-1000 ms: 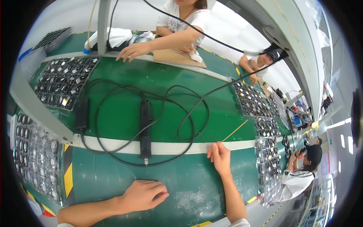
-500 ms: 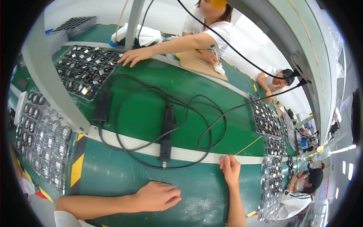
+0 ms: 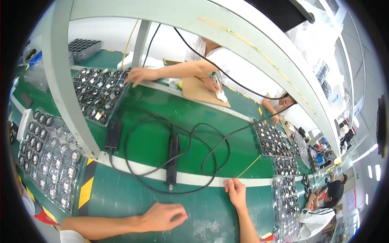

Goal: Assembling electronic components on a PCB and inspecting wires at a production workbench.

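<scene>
My left hand (image 3: 165, 216) is over the near green bench, its fingers loosely curled. A gap shows between thumb and fingers, and I see nothing held. My right hand (image 3: 236, 192) is closed in a pinch on a thin tan stick (image 3: 249, 167), which points up and to the right across the pale rail. Between and beyond my hands lies a black electric screwdriver (image 3: 172, 162), its metal tip toward me. The screwdriver's black cable (image 3: 229, 152) loops around it.
A black power box (image 3: 113, 135) lies left of the screwdriver. Clear trays of small dark parts stand left (image 3: 48, 160), far left (image 3: 99, 95) and right (image 3: 285, 198). A grey metal frame (image 3: 67, 77) rises at left. A co-worker's hand (image 3: 139, 75) touches the far-left tray.
The view has shifted, bringing more of the overhead frame in. My left hand's thumb and fingers now show a gap. My right hand still pinches the stick.
</scene>
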A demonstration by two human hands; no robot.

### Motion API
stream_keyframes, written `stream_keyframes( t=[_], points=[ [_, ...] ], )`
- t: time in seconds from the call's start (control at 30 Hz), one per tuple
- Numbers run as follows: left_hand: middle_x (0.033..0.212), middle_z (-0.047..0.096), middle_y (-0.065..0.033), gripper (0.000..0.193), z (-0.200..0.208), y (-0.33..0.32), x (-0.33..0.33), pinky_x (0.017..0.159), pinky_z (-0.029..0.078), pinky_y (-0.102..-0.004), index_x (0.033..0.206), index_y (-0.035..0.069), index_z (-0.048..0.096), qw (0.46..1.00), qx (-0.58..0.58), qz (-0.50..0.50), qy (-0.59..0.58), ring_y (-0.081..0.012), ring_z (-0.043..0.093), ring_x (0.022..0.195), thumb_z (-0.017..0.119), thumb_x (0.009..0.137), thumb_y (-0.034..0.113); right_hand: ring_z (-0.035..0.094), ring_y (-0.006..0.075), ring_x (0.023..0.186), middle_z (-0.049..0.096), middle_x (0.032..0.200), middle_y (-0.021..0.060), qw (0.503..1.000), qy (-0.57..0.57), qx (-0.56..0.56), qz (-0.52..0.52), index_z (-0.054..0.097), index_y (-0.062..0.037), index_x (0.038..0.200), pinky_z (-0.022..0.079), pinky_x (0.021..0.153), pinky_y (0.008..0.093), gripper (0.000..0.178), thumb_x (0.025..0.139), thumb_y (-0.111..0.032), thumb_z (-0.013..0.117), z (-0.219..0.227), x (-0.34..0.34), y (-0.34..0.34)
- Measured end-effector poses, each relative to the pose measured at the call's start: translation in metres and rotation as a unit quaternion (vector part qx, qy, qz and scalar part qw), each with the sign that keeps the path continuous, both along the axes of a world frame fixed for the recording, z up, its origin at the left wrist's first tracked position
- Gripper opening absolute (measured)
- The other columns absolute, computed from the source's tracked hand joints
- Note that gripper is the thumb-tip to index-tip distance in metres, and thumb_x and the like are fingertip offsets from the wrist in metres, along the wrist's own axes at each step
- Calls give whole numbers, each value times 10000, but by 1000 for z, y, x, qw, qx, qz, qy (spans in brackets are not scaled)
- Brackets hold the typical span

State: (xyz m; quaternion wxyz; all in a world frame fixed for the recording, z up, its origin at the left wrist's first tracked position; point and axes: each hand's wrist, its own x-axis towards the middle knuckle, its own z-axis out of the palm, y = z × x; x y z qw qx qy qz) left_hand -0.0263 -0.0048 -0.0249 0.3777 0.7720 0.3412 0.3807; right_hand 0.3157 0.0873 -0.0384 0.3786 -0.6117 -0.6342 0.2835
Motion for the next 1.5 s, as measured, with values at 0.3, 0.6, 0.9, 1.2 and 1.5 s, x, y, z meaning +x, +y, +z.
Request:
stream_keyframes(
  t=[0.3,0.6,0.9,1.2,1.5],
  points=[
    [1247,555,-180,238,33,106,-76,956,486,-485,1078,36,584,911,180,356,106,-379,593,1113,716,885,82,585,90,633,643,662,30,999,-32,-20,-14,712,6,913,466,612,277,317,1085,-218,567,8,-3,2],
    [1521,462,-292,655,-31,123,-119,1277,214,-531,1378,-115,546,831,159,372,382,-400,407,1455,594,1003,420,582,84,631,637,658,35,1000,9,-4,1,705,20,910,465,615,261,294,1077,-186,577,2,-4,2],
    [1623,242,-399,778,-39,96,-99,1264,221,-574,1539,-151,330,855,77,322,398,-517,250,1531,525,1044,417,554,76,631,620,659,13,1000,-16,5,2,708,9,904,431,588,262,317,1086,-207,566,9,-11,-6],
    [1609,288,-381,780,-45,100,-99,1259,250,-557,1522,-142,365,860,94,325,382,-503,291,1515,586,1011,404,659,118,635,685,671,55,999,-41,13,-16,743,-19,944,514,626,294,281,1065,-228,600,-2,-3,-9],
    [1602,327,-357,729,-35,102,-95,1242,270,-555,1489,-132,431,865,86,335,365,-492,326,1500,596,1002,385,645,127,623,674,669,57,998,-64,22,-2,736,-18,944,503,610,303,283,1066,-229,591,5,-1,-2]
  ],
)
